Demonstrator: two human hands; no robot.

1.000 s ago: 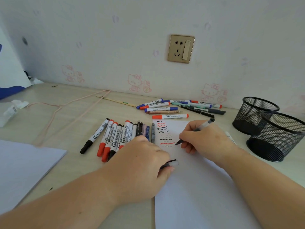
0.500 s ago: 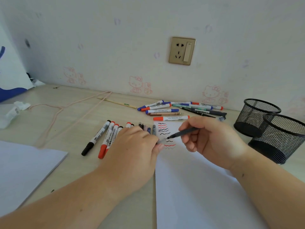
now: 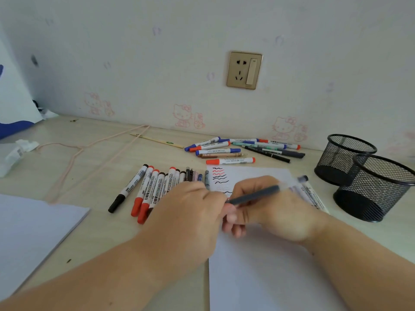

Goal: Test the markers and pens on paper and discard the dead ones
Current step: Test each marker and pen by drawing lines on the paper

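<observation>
Your right hand [image 3: 276, 209] has its grip pinched round the dark pen [image 3: 258, 194], tip end pointing at your left hand [image 3: 190, 212]; that left one looks closed at the tip, maybe capping it, though I can't tell what's in it; pen hovers just over the paper [image 3: 258, 265] near the squiggles; it's probably light, stiff and a bit slick, so hold mid-barrel; the other markers [image 3: 155, 187] lie on the table [image 3: 101, 167], mesh cups [image 3: 377, 187] to the right.
</observation>
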